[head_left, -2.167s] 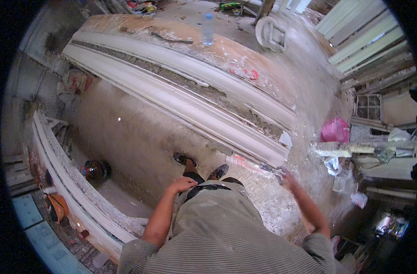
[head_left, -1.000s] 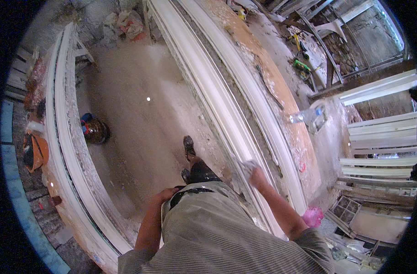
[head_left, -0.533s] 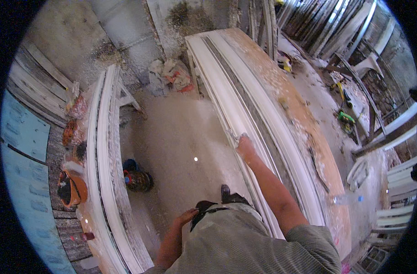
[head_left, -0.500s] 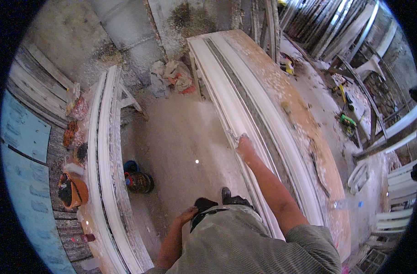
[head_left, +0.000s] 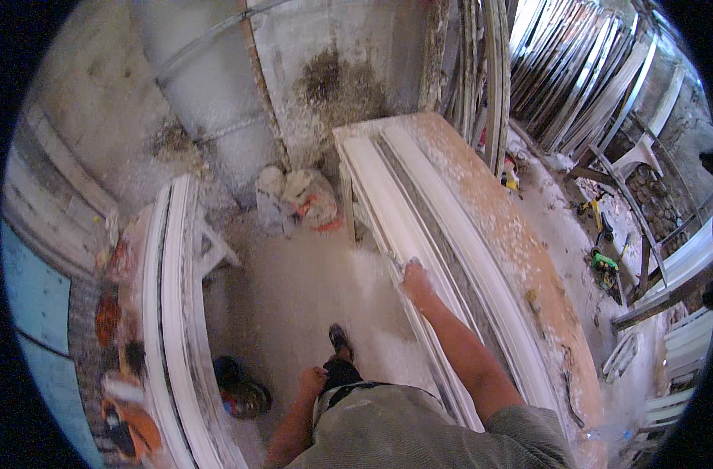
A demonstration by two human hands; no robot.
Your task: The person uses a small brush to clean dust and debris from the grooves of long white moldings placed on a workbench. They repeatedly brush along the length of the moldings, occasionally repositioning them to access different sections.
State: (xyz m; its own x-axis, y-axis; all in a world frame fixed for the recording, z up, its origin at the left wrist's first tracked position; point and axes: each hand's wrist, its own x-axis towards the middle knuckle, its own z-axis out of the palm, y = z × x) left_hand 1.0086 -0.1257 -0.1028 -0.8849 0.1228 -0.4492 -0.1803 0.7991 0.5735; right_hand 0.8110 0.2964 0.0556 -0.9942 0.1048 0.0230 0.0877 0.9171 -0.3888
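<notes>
My right hand (head_left: 416,281) is stretched forward and rests on the near edge of a long white plaster moulding (head_left: 399,227) that lies along a dusty wooden bench (head_left: 520,258). Whether the hand grips something small against the moulding I cannot tell. My left hand (head_left: 312,382) hangs by my hip with fingers curled, holding nothing that I can see. One of my feet (head_left: 340,341) stands on the white dusty floor between two benches.
A second long white moulding (head_left: 173,313) lies on a bench at my left. A dark bucket (head_left: 243,391) stands on the floor beside it. Plaster-covered sacks (head_left: 298,199) sit against the back wall. Many mouldings (head_left: 583,78) lean at the upper right.
The view has swung along the bench toward its far end and the back wall. My right hand has slid along the moulding's edge; my left hand stays at my hip.
</notes>
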